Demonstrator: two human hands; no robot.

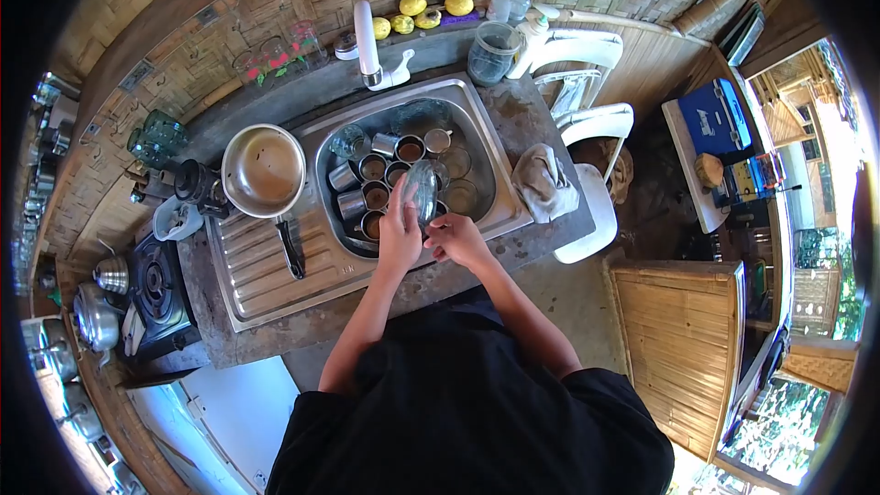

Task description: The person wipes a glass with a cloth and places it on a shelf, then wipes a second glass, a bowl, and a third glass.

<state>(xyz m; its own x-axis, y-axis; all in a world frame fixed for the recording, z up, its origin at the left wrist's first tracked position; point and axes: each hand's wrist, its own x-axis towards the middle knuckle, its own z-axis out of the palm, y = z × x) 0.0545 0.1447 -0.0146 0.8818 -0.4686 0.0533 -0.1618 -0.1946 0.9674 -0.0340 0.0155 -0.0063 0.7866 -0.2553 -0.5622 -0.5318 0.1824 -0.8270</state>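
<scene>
Over the steel sink point(490, 160), my left hand point(401, 227) is wrapped round a clear drinking glass point(424, 185), which is tilted. Close to the lower end of that glass, my right hand point(456, 240) has its fingers curled together. What they hold, if anything, is too small to make out. Below my hands the basin contains several metal mugs point(350, 204), some upright and some on their sides. Clear glasses point(461, 194) stand among them on the right side, and another glass point(350, 142) is at the back left.
A frying pan point(264, 174) rests on the left drainboard point(252, 270). Behind the basin rises a white faucet point(367, 41), with yellow fruits point(412, 5) on the ledge. A cloth point(545, 185) and a glass jar point(493, 53) are on the right counter. At far left is a gas stove point(158, 282).
</scene>
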